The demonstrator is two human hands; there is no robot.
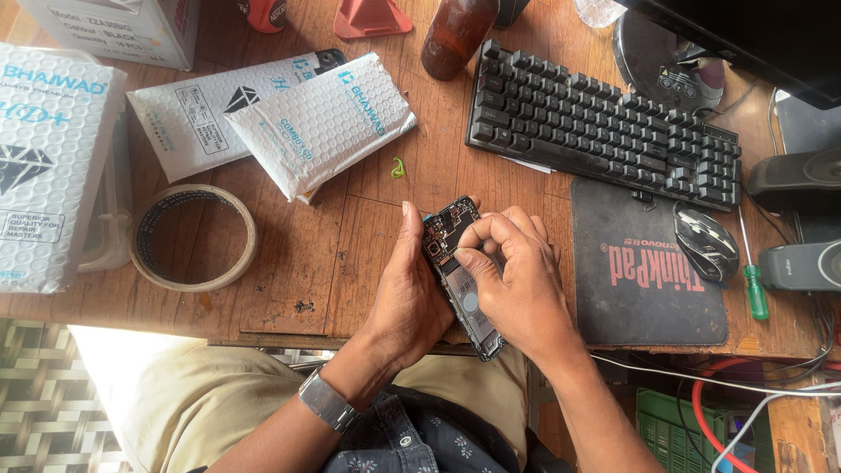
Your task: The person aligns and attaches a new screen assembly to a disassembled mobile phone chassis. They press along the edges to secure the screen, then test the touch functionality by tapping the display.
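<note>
head view, two hands (464, 289), one opened phone (460, 271)

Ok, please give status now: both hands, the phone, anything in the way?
Left hand grips opened phone from the side. Right hand fingertips pinch at its circuit board. Nothing between hands and phone; keyboard lies beyond.

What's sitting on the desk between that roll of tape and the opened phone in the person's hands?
Nothing: between the tape roll and the opened phone held in the left hand, the head view shows only bare wooden desk.
</note>
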